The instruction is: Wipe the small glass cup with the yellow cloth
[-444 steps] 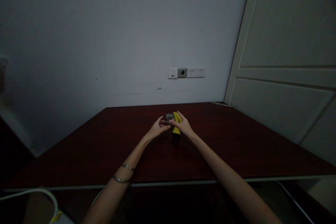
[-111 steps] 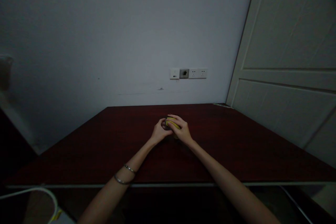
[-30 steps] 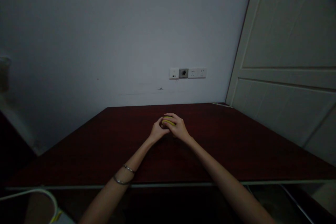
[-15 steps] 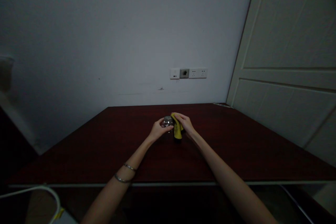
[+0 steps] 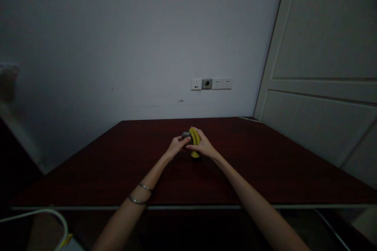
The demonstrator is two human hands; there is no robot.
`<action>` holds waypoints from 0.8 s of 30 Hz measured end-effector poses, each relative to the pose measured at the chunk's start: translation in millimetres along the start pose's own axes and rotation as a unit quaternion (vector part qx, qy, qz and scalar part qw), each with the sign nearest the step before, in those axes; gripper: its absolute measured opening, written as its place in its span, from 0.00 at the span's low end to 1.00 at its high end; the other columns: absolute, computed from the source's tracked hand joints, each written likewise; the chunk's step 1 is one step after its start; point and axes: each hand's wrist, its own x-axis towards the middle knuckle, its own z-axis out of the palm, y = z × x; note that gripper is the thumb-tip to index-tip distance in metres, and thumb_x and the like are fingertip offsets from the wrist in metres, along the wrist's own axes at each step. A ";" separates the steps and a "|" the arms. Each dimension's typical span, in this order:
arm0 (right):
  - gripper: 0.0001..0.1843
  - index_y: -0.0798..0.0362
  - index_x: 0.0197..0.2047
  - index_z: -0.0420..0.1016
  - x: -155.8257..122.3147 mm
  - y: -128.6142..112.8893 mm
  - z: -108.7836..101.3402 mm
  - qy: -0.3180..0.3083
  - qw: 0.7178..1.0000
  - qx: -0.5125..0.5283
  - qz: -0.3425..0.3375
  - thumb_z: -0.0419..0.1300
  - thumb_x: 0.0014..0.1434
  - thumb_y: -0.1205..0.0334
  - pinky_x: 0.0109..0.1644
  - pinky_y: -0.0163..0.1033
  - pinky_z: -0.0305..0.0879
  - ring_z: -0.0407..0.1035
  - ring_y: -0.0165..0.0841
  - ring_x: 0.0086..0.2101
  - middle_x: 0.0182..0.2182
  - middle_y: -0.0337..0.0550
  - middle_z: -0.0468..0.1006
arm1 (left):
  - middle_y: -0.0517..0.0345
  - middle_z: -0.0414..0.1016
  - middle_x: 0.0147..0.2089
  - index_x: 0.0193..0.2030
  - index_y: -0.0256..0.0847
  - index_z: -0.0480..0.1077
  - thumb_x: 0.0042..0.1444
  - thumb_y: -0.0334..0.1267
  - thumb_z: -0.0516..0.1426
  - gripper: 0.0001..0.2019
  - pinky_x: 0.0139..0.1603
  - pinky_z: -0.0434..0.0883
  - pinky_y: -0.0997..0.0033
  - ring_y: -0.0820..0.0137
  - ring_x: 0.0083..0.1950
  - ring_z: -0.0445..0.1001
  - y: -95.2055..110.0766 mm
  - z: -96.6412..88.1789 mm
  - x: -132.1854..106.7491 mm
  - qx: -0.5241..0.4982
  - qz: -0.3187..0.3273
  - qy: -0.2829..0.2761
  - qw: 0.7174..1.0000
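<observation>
Two bare hands meet over the middle of the dark red counter [image 5: 118, 172], working a yellow cloth [image 5: 194, 141] against a small shiny metal piece [image 5: 186, 135].

Both forearms stretch straight forward, and two thin bangles [image 5: 141, 194] sit on the left wrist. The left hand [image 5: 176, 148] has its grip closed on the metal piece from the left. The right hand [image 5: 203, 147] has its grip closed around the bunched cloth, pressed against the piece's right side. The cloth's long axis runs from the far side back toward the person, its near end hanging low by the counter. The piece is too small and dim to read any marking.
</observation>
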 end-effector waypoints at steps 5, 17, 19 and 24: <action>0.43 0.49 0.56 0.60 1.1 -0.3 0.9 0.021 1.000 -0.003 0.020 0.70 0.35 0.60 0.57 0.46 0.55 0.61 0.39 0.51 0.52 0.47 0.64 | 0.50 0.74 0.35 0.40 0.31 0.71 0.40 0.57 0.59 0.29 0.26 0.70 0.73 0.71 0.28 0.71 -3.2 -5.4 2.6 0.028 0.001 -0.021 0.999; 0.32 0.55 0.46 0.69 7.3 -1.9 3.1 0.120 0.949 0.190 0.221 0.68 0.36 0.55 0.42 0.40 0.68 0.71 0.35 0.36 0.38 0.45 0.76 | 0.47 0.72 0.43 0.52 0.36 0.63 0.43 0.56 0.58 0.32 0.34 0.69 0.72 0.72 0.34 0.72 0.4 -12.3 3.3 0.054 0.023 -0.070 0.996; 0.31 0.55 0.44 0.70 6.8 -4.6 3.7 0.127 0.944 0.193 0.234 0.68 0.35 0.55 0.39 0.39 0.69 0.72 0.35 0.34 0.36 0.45 0.77 | 0.46 0.71 0.44 0.55 0.35 0.59 0.38 0.50 0.63 0.37 0.36 0.69 0.71 0.70 0.37 0.72 -0.4 -6.8 2.8 0.053 0.053 -0.048 0.996; 0.27 0.56 0.41 0.72 4.4 -7.0 7.7 0.108 0.947 0.188 0.239 0.68 0.35 0.55 0.37 0.38 0.69 0.72 0.34 0.32 0.35 0.45 0.77 | 0.46 0.71 0.46 0.51 0.33 0.63 0.35 0.42 0.66 0.34 0.45 0.68 0.66 0.66 0.43 0.72 -4.8 1.4 1.9 0.053 0.103 -0.060 0.991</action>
